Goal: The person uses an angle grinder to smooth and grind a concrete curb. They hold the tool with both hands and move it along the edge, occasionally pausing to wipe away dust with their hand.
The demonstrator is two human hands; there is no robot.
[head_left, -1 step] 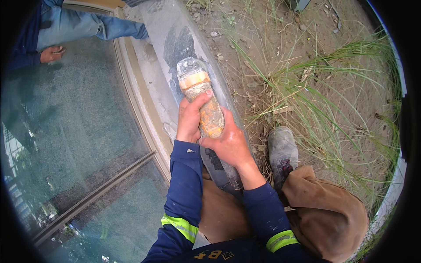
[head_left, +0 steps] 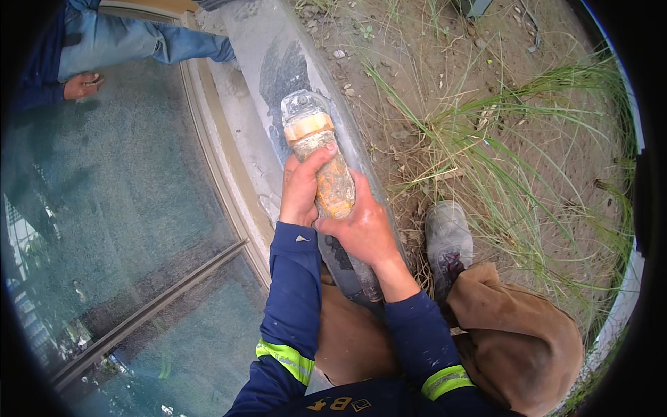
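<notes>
Both hands grip a dust-caked angle grinder (head_left: 333, 174) with worn yellow-orange patches and a grey metal head. My left hand (head_left: 301, 189) wraps its left side, thumb lying across the top of the body. My right hand (head_left: 363, 221) closes round the rear end from the right. The grinder's head points away from me over a grey concrete ledge (head_left: 253, 28), beside a darker patch (head_left: 283, 73) on its surface. Whatever disc sits under the head is hidden from above.
Left of the ledge is a large dusty glass pane (head_left: 118, 181) in a metal frame. At the far left, another person's hand (head_left: 83, 85) and jeans-clad leg (head_left: 139, 43) show. Sandy ground with long grass (head_left: 486, 132) lies to the right, near my dusty shoe (head_left: 448, 236).
</notes>
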